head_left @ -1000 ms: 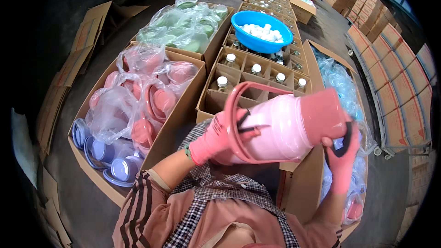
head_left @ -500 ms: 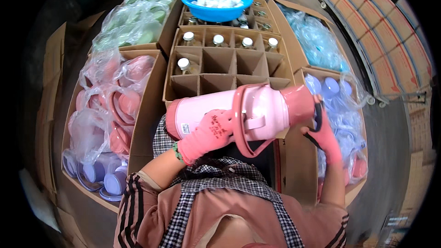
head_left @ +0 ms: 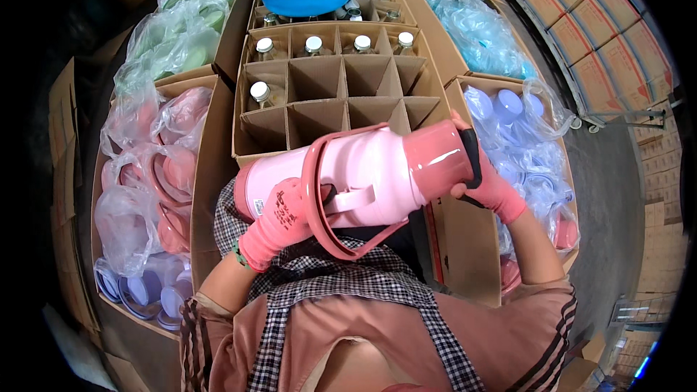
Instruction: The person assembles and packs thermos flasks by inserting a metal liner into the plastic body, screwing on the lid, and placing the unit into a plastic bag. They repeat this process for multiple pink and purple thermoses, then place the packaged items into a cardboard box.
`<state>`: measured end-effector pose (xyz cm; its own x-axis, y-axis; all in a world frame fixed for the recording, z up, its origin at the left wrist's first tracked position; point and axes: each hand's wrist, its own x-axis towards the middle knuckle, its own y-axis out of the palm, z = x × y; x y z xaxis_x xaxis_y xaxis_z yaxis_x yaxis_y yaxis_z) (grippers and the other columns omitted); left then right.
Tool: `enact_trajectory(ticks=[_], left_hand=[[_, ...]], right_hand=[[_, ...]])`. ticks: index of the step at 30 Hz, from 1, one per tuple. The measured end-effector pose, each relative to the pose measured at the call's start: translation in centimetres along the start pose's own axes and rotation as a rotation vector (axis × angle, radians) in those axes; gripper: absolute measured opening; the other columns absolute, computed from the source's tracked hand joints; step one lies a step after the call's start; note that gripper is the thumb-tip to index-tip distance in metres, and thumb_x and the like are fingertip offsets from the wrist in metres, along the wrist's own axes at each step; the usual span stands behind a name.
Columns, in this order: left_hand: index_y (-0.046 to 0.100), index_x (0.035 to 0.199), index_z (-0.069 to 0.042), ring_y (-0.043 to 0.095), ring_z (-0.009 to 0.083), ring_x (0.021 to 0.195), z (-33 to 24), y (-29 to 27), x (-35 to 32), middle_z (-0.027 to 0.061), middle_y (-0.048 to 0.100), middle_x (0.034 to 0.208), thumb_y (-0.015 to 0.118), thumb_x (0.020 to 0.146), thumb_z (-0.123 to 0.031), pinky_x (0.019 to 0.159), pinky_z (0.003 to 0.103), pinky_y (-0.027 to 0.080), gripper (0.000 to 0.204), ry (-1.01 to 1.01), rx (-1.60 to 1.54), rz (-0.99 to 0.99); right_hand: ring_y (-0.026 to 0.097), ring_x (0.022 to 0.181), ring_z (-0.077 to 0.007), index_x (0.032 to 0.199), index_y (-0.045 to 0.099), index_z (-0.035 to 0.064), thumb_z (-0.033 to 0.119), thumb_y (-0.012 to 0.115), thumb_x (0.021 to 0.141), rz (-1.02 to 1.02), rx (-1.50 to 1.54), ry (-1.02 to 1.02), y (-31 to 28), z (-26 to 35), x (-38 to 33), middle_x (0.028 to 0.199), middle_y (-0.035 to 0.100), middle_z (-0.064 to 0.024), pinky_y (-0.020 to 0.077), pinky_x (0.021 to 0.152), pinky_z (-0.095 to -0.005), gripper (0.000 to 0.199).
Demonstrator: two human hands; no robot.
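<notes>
A pink thermos flask (head_left: 367, 170) lies on its side across my lap, its base to the left. My left hand (head_left: 278, 219), in a pink glove, is closed around its body, partly behind the dark pink carrying handle (head_left: 313, 189). At the other end sits a glossy dark pink cup lid (head_left: 439, 160). My right hand (head_left: 492, 185), gloved in pink with black at the palm, grips the end of this lid, thumb below and fingers above. Just beyond the flask stands a divided cardboard box (head_left: 316, 80) with several white-capped glass bottles (head_left: 313, 46) in its cells.
A blue basin (head_left: 305, 6) of white caps rests on the boxes behind. Left are boxes of bagged green parts (head_left: 192, 29) and pink parts (head_left: 178, 167). Right are boxes of bagged teal parts (head_left: 479, 36) and lilac parts (head_left: 519, 138). Stacked cartons (head_left: 602, 43) stand far right.
My right hand has come from beside the cup lid's end onto it and closed there. The view has shifted, so the boxes sit lower left or higher in the picture.
</notes>
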<state>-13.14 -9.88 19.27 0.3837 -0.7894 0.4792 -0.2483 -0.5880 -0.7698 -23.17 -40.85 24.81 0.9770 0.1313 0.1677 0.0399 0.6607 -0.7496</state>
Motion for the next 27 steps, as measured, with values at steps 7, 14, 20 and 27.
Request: enact_trajectory(ticks=[7,14,20,27], left_hand=[[0.053,0.083,0.000,0.053,0.0313,0.063,0.3,-0.9,-0.5,0.0131,0.053,0.071,0.069,0.059,-0.024,0.055,0.037,0.044,0.037,-0.076,-0.040,0.075],[0.052,0.080,-0.002,0.054,0.0297,0.061,-0.8,0.3,0.5,0.0115,0.053,0.067,0.066,0.062,-0.028,0.053,0.037,0.044,0.034,-0.088,0.014,0.160],[0.052,0.082,-0.003,0.054,0.0292,0.067,-1.2,-0.8,1.0,0.0130,0.054,0.076,0.062,0.066,-0.030,0.060,0.038,0.043,0.033,-0.158,0.089,0.137],[0.054,0.089,-0.006,0.050,0.0274,0.082,-1.4,-1.3,1.5,0.0136,0.052,0.090,0.060,0.067,-0.029,0.075,0.038,0.039,0.032,-0.066,0.218,0.007]], right_hand=[[0.036,0.114,-0.0383,0.133,0.005,0.0011,0.032,0.073,0.058,0.115,-0.171,0.147,0.1,3.5,-2.2,0.124,0.029,-0.0250,0.0314,0.095,-0.0401,0.105],[0.058,0.069,-0.0276,0.108,0.042,0.0002,0.047,0.044,0.081,0.384,0.463,0.810,-0.9,-1.4,-2.0,0.085,0.056,-0.0212,0.0462,0.058,-0.0343,0.054],[0.057,0.066,-0.0213,0.105,0.047,-0.0003,0.053,0.047,0.079,0.226,0.011,0.888,-4.7,1.4,0.1,0.074,0.057,-0.0164,0.0458,0.057,-0.0297,0.060],[0.044,0.107,-0.0269,0.128,0.031,0.0065,0.034,0.060,0.076,0.149,0.169,0.337,-1.9,2.6,0.9,0.120,0.043,-0.0156,0.0351,0.091,-0.0309,0.066]])
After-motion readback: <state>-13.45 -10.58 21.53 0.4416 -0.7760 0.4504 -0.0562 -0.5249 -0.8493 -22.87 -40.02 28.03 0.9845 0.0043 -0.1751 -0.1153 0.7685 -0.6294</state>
